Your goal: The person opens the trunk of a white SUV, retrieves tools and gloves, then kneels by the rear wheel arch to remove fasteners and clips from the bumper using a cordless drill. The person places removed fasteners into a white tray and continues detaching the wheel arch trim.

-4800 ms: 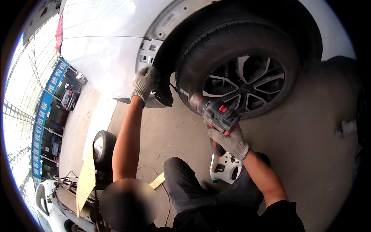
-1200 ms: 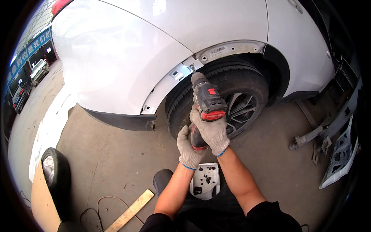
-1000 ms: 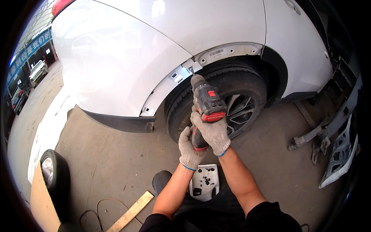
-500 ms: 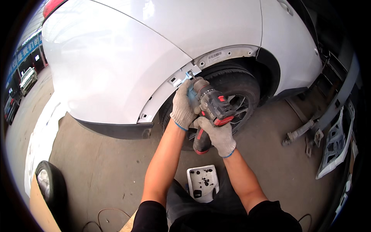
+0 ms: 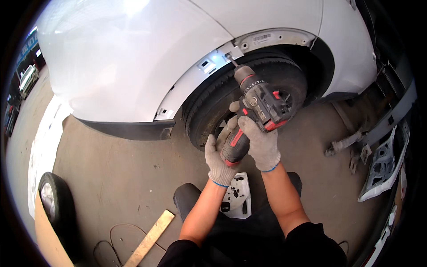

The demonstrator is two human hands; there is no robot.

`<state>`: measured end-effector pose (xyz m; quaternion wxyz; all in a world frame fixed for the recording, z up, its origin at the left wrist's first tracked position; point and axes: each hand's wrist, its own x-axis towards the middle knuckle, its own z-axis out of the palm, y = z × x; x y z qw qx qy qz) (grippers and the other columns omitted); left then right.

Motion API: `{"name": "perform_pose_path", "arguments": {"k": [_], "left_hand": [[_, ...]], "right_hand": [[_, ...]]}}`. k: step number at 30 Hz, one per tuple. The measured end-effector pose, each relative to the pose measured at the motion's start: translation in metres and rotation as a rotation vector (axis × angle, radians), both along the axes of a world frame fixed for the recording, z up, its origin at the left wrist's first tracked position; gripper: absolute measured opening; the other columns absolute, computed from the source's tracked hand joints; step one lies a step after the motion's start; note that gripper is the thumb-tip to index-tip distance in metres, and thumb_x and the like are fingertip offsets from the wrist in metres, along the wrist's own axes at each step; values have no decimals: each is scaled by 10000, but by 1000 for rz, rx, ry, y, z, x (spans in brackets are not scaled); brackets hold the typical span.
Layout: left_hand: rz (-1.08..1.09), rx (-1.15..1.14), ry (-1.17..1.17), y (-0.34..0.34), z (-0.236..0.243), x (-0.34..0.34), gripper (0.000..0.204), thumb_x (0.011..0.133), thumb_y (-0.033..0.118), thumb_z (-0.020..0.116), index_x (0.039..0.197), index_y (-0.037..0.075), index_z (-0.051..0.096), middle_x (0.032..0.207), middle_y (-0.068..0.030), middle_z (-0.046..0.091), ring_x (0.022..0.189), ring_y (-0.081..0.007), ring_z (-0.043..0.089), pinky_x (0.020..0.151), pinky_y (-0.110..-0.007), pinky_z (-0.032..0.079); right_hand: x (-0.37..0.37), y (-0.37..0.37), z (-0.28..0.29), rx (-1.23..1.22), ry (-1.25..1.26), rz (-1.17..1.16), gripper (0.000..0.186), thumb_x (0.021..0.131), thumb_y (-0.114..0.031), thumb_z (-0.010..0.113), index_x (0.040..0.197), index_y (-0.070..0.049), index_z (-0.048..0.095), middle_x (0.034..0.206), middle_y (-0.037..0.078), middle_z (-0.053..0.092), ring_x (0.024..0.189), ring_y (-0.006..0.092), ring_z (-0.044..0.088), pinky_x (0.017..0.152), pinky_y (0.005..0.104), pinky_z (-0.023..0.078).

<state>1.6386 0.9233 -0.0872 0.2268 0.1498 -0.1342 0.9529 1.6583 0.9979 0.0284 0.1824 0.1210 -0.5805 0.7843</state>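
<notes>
My right hand (image 5: 262,142) in a pale knit glove grips the handle of a black-and-red cordless drill (image 5: 262,104). My gloved left hand (image 5: 218,158) is wrapped around the drill's base. Its bit points up to a white bracket (image 5: 205,64) on the wheel-arch edge of the white car (image 5: 129,62), where a bluish light shines; whether the tip touches cannot be made out. Behind the drill is the black tyre (image 5: 200,120). Between my knees sits a white tray (image 5: 242,207) of small black parts.
At left lie a loose wheel (image 5: 60,200), cardboard (image 5: 49,231), white sheeting (image 5: 42,164), a wooden board (image 5: 149,238) and a cord. At right are metal parts (image 5: 344,144) and a white panel (image 5: 376,182). Parked vehicles (image 5: 29,78) stand beyond.
My left hand, near the drill's front half a second ago, is down at its base. The drill is more upright. About five seconds ago, my left hand was on the car body.
</notes>
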Motion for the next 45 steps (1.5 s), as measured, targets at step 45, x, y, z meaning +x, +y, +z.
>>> {"name": "perform_pose_path", "arguments": {"k": [45], "left_hand": [[1514,-2717,126,-16,173,-82,274,878,318,669,888,44,674,796,-162,684,741,-336,664,695,-418,510]], "right_hand": [[-100,214,-124,-878,-596,1445,569,964,-396,553,1385,-38,417,1338,213,505,1127,310,606,804,400,594]]}}
